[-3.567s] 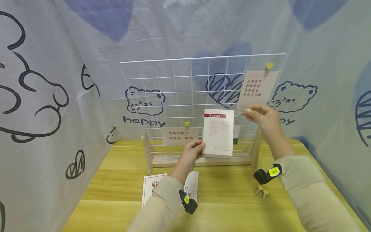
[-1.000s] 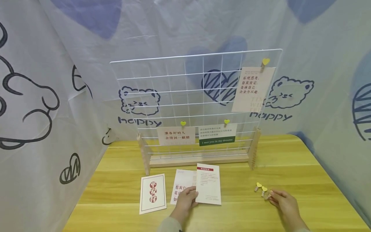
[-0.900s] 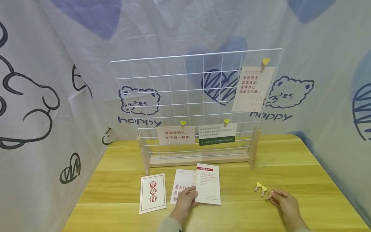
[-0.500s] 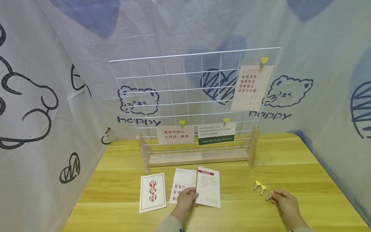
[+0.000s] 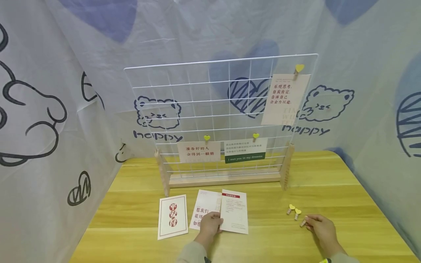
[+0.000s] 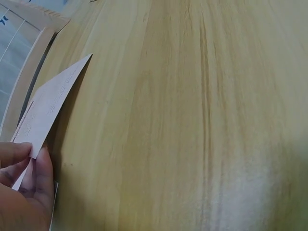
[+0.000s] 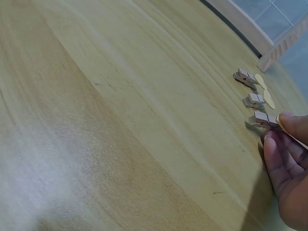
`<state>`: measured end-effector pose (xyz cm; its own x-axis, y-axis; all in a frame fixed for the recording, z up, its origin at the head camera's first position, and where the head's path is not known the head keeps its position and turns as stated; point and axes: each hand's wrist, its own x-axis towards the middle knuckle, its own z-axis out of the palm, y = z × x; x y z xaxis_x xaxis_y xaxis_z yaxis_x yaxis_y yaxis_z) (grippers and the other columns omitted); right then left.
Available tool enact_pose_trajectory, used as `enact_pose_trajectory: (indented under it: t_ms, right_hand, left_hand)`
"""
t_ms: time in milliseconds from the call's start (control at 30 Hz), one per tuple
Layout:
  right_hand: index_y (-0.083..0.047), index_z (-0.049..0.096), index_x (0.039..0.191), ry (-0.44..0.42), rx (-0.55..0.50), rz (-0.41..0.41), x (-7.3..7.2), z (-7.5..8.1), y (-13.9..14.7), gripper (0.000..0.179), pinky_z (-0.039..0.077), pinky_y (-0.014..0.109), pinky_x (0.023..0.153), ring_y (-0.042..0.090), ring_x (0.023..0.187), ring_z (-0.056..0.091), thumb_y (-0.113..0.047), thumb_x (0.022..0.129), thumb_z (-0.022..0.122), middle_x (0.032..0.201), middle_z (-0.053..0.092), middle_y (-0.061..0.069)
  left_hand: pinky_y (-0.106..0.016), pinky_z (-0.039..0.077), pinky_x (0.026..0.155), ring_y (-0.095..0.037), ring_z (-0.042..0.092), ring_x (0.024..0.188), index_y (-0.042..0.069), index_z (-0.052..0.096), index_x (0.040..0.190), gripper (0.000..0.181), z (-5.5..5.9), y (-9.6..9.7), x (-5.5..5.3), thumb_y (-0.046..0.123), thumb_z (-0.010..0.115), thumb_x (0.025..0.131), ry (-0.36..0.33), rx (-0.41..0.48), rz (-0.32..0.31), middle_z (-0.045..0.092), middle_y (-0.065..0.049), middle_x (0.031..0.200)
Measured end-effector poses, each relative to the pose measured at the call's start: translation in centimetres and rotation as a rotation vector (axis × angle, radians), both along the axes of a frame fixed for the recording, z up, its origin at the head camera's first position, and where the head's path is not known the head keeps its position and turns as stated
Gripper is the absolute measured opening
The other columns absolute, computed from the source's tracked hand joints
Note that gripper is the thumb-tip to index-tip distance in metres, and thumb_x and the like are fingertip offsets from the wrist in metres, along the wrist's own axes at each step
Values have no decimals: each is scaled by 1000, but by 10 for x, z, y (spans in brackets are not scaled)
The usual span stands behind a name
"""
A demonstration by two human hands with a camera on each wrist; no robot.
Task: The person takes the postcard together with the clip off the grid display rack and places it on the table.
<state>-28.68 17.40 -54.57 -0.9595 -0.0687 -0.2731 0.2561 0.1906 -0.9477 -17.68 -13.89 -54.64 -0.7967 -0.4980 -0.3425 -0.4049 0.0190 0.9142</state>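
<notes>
My left hand pinches the lower left edge of a white card with a red heading, thumb on its face and fingers behind. In the left wrist view the card slants up from the wood, with a shadow under it. It overlaps a second card with red lettering. At the right, my right hand pinches a small wooden clothespin between thumb and fingers. The right wrist view shows that clothespin close over the table, beside two loose ones with yellow hearts.
Behind the cards stands a white wire grid on a wooden base. Heart clothespins hold a tall card, a pink card and a green-banded card on it. A red-bordered card lies at left.
Both hands have come down from in front of the grid to the table, the left with the red-headed card, the right to the clothespins. Over the last second they have barely moved.
</notes>
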Motion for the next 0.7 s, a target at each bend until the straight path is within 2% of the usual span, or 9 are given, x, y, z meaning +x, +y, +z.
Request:
enact_pose_trajectory:
  t_ms: [133, 233, 400, 567, 700]
  right_hand:
    - [20, 49, 100, 3, 31, 15, -1, 1, -1, 28, 50, 18, 59, 6, 61, 54, 2, 79, 56, 69, 57, 1]
    - [20, 49, 99, 6, 68, 33, -1, 2, -1, 28, 49, 18, 58, 7, 60, 54, 1, 79, 56, 69, 58, 2]
    - [20, 50, 98, 16, 126, 56, -2, 4, 0, 27, 49, 18, 56, 7, 60, 53, 1, 79, 55, 70, 58, 3]
    - [20, 50, 97, 45, 165, 57, -3, 5, -1, 26, 49, 18, 55, 7, 59, 54, 2, 78, 55, 71, 59, 4]
    - [19, 51, 95, 47, 187, 51, -3, 6, -2, 24, 49, 19, 54, 8, 58, 54, 4, 77, 55, 70, 59, 4]
  left_hand:
    - [-22, 48, 48, -13, 51, 59, -5, 59, 95, 22, 4, -2, -1, -1, 58, 73, -32, -67, -29, 56, -6, 77]
    - [-22, 48, 47, -13, 52, 58, -5, 59, 93, 20, 6, -2, -1, -2, 59, 73, -33, -128, -58, 58, -6, 76]
    - [-22, 48, 46, -13, 53, 57, -6, 59, 90, 18, 8, -1, -2, -3, 57, 72, -27, -182, -83, 59, -8, 75]
    - [-21, 45, 43, -13, 51, 54, -5, 59, 86, 17, 12, 1, -1, -2, 55, 70, -11, -243, -114, 57, -7, 73]
    - [-22, 45, 44, -14, 50, 55, -5, 59, 84, 16, 16, 2, 0, -1, 57, 69, -29, -284, -124, 56, -7, 72]
